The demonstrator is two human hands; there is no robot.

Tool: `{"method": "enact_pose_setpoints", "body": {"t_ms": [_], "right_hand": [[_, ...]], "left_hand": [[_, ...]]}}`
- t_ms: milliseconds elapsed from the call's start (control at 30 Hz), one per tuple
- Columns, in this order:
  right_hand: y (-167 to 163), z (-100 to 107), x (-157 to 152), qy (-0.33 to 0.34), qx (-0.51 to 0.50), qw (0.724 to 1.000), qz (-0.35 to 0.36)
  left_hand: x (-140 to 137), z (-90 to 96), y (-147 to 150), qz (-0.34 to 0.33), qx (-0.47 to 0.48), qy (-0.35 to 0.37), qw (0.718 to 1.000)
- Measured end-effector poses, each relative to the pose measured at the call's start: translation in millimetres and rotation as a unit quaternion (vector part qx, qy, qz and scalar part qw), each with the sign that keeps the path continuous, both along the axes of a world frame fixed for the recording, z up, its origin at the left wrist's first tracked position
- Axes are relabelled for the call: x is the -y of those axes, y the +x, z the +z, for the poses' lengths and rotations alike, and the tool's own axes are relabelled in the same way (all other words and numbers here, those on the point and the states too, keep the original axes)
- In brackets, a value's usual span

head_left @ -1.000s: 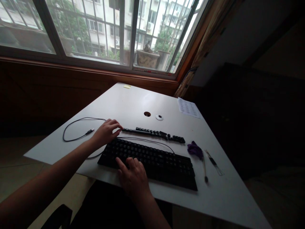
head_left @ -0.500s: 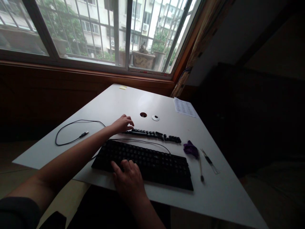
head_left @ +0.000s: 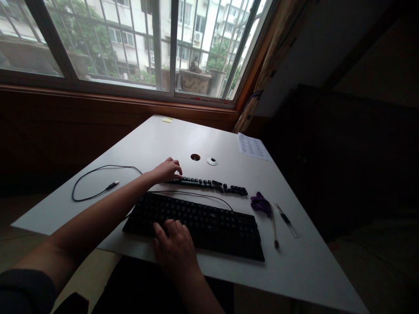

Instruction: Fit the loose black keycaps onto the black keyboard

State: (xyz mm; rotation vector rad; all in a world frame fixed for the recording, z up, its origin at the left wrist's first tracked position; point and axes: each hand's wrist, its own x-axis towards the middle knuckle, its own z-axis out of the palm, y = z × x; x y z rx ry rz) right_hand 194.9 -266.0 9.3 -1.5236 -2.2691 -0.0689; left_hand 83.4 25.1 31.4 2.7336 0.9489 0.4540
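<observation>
A black keyboard lies near the table's front edge. My right hand rests on its lower left part, fingers spread and bent over the keys, one fingertip touching them. Behind the keyboard is a row of loose black keycaps. My left hand reaches across to the left end of that row, its thumb and fingertips pinched down at a keycap there. The hand and forearm hide part of the row's left end.
On the white table, a black cable with a USB plug loops at left. To the right lie a purple cloth, a brush and a wire puller. Behind are a cable hole, its round cover and a printed paper.
The view has shifted slightly. Both hands stay in nearly the same places, the left at the end of the keycap row and the right on the keyboard.
</observation>
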Motion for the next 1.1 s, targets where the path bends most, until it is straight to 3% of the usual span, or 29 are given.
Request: {"method": "enact_pose_setpoints", "body": {"t_ms": [433, 733, 900, 1100], "right_hand": [[2, 0, 0, -0.016, -0.021, 1.000, 0.013], [2, -4, -1, -0.011, -0.032, 0.999, 0.015], [4, -4, 0, 0.000, -0.046, 0.999, 0.020], [8, -4, 5, 0.022, -0.084, 0.996, 0.034]], "left_hand": [[-4, -2.1, -1, 0.008, -0.021, 0.011, 1.000], [5, 10.1, -30, 0.030, 0.026, 0.032, 0.999], [34, 17.6, -59, 0.048, 0.080, 0.047, 0.995], [99, 29.4, -95, 0.018, 0.136, 0.045, 0.990]]}}
